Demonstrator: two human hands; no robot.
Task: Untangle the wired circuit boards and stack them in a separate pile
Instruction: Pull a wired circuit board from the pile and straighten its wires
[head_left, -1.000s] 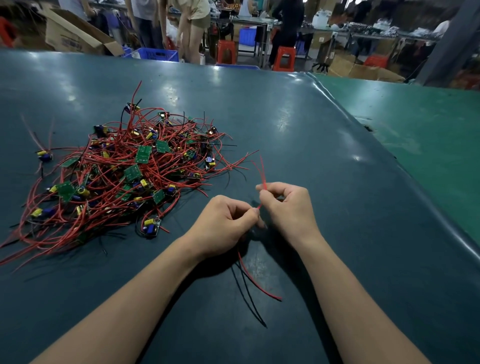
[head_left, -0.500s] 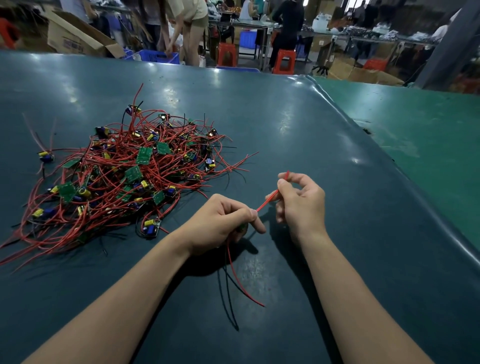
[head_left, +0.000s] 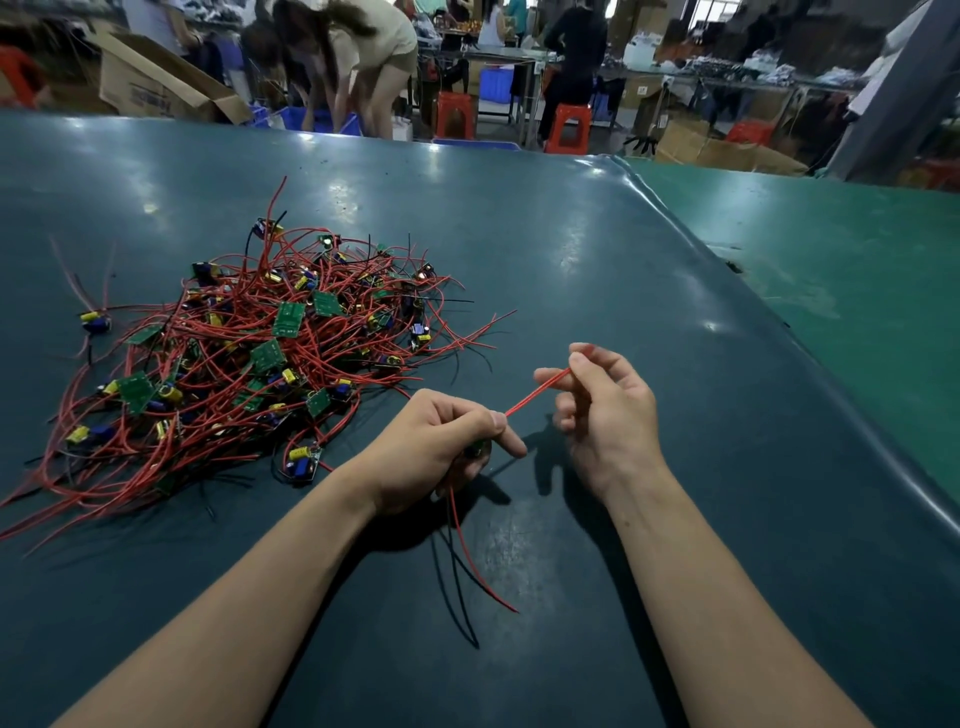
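my right hand (head_left: 602, 415) drew further from left hand (head_left: 441, 447); red wire (head_left: 535, 392) now taut between pinches. left clamps board; likely freed from tangle (head_left: 249, 358), stacking next.

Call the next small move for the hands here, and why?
Probably set the held board down on the bare table to the right, apart from the tangled pile. The left hand grips one board clear of the pile, the right hand pinches its red wire pulled straight, and no wire visibly links it to the heap.
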